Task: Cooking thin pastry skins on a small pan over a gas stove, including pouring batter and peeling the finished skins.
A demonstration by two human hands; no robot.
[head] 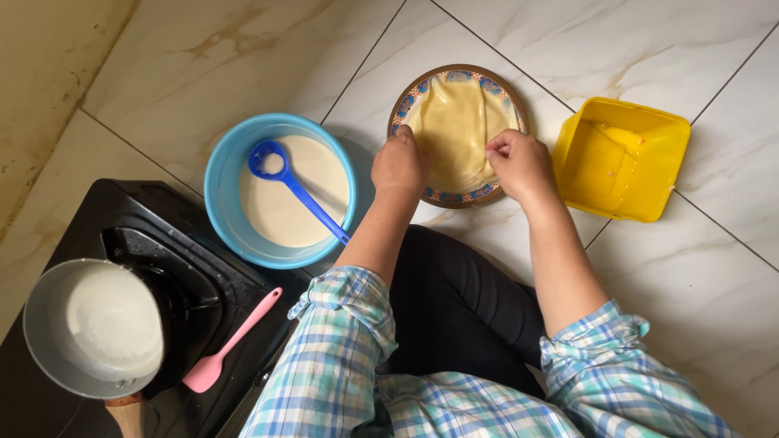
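A thin pale-yellow crepe (pixel 454 126) lies spread on a round plate with a brown patterned rim (pixel 403 101) on the tiled floor. My left hand (pixel 398 165) pinches the crepe's near left edge. At the near right edge my right hand (pixel 518 162) pinches the crepe too, fingers curled. Both forearms reach forward from checked sleeves.
A blue bowl (pixel 223 174) of pale batter holds a blue ladle (pixel 294 188), left of the plate. A yellow square container (pixel 621 158) sits at the right. On a black stove (pixel 122 211) at lower left stands a small grey pan (pixel 93 328) with white batter; a pink spatula (pixel 231 341) lies beside it.
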